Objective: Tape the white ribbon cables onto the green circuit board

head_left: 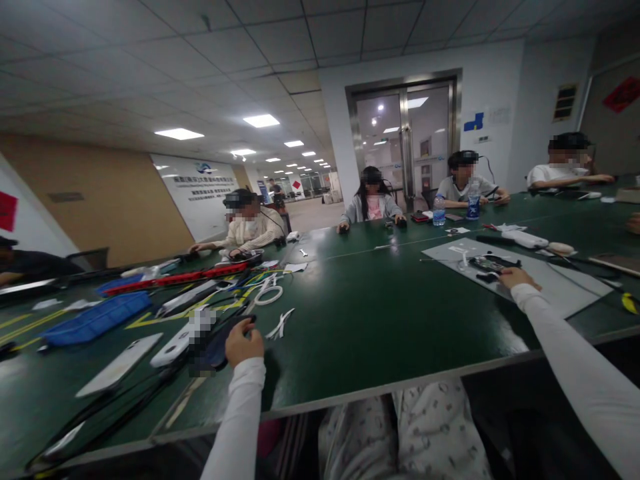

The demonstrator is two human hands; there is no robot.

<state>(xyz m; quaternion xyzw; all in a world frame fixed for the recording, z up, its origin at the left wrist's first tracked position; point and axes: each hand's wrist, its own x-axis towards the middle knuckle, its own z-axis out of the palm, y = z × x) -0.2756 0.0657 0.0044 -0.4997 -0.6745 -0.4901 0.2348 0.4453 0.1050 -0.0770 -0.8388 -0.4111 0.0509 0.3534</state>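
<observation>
Table: we see a green table (380, 320) across mid-frame.
Mat: grey mat (560, 287), centre right.
Device: dark device (217, 350), lower left, partly blurred.
Left hand: our left hand (244, 343) curls around the dark device.
Right hand: our right hand (517, 278) lies on the mat by a small black gadget (487, 265); grip we cannot tell.

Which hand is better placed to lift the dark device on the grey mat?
Right, most likely. The right hand lies on the mat with its fingertips at the device. The left hand is far across the table and is closed on a dark object.
</observation>
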